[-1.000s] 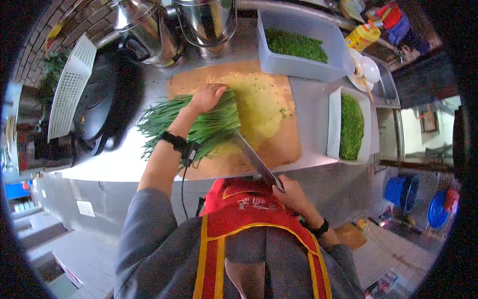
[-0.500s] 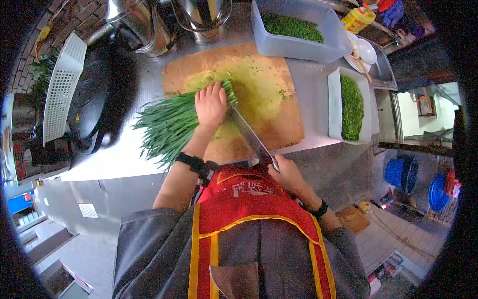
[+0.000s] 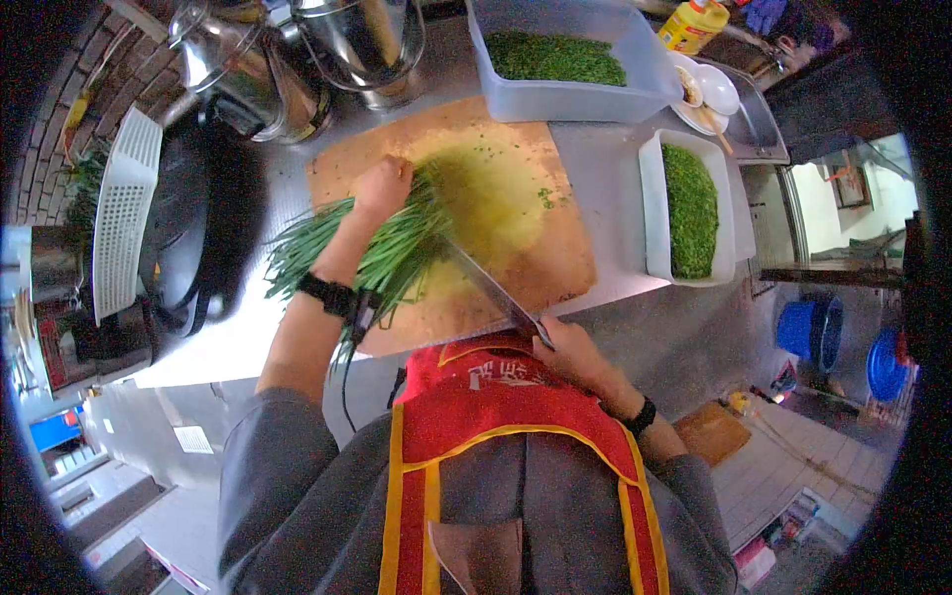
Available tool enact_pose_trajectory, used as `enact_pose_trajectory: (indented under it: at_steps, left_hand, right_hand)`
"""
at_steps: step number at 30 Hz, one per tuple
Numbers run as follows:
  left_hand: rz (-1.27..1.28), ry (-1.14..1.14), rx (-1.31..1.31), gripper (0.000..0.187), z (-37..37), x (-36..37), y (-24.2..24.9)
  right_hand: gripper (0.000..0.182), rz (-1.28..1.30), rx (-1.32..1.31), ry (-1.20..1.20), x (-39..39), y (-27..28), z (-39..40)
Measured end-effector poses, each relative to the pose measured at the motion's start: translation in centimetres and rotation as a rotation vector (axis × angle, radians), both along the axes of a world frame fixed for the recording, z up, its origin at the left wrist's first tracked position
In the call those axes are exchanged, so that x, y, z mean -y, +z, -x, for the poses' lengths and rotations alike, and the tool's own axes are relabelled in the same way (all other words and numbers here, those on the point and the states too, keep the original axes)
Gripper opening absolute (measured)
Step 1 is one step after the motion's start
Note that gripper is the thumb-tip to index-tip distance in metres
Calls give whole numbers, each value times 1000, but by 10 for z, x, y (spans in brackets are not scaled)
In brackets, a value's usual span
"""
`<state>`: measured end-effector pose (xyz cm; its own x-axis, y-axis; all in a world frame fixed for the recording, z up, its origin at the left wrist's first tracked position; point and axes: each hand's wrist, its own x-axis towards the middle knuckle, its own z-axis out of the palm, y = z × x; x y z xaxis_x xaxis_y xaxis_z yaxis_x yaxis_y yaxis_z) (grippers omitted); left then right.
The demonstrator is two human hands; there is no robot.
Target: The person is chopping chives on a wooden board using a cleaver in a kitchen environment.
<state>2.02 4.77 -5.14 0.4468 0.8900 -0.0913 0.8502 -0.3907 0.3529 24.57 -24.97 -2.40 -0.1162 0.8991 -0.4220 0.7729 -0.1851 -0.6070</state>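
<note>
A bunch of long green garlic chives (image 3: 395, 248) lies across the left part of a wooden cutting board (image 3: 337, 159), cut ends toward the middle. At the far edge of the bunch is my left hand (image 3: 385, 186), its fingers curled closed; what is in them is hidden. My right hand (image 3: 575, 357), at the board's near edge, grips the handle of a kitchen knife (image 3: 491, 290). The blade points away and left, seen nearly edge-on, its tip beside the cut ends. Small green bits and yellow-green wetness mark the board.
Behind the board a translucent tub (image 3: 575, 106) holds chopped greens; a white tray (image 3: 654, 213) of chopped greens stands right. Metal pots (image 3: 362, 50) are at the back, a white perforated basket (image 3: 127, 213) far left. A plate (image 3: 699, 114) and yellow bottle (image 3: 692, 27) are back right.
My left hand has slid left off the top of the bunch and its fingers have curled. The chive ends have loosened and spread. The knife stays in my right hand.
</note>
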Motion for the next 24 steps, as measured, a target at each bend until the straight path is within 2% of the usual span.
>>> enact_pose_trajectory:
  at_steps: [2,4,6,9,12,13,14,16,18,19,22,24]
  left_hand:
    - [-36,-77,201,25,-6,-27,-1]
    - [-34,-231,103,21,-20,-35,14]
    - [-21,-391,-19,20,-35,-35,37]
    - [47,-308,-165,20,-49,-13,83]
    - [161,-332,-290,21,-58,-31,71]
    - [170,-340,-287,20,-56,-40,50]
    - [163,-340,-216,19,-51,-56,19]
    - [111,-307,107,19,-37,-98,-48]
    - [82,-269,415,19,-16,-116,-73]
    - [84,-192,433,18,-12,-93,-26]
    - [377,-11,799,14,12,-77,-6]
    - [358,35,817,10,20,-53,12]
  right_hand:
    - [27,-62,18,20,-1,-3,-4]
    - [28,-93,19,21,1,-5,-5]
    - [26,16,16,-26,2,-1,-2]
    - [25,52,-10,-65,5,1,2]
    - [26,52,-47,-74,7,6,2]
    - [27,56,-62,-71,7,8,2]
    - [27,35,-80,-80,9,11,0]
    - [30,-2,-116,-93,21,18,-9]
    - [32,-34,-87,-151,30,39,-18]
    - [34,-50,-73,-177,32,45,-21]
    - [32,-144,123,-330,24,42,-25]
    - [33,-321,244,-319,1,29,-24]
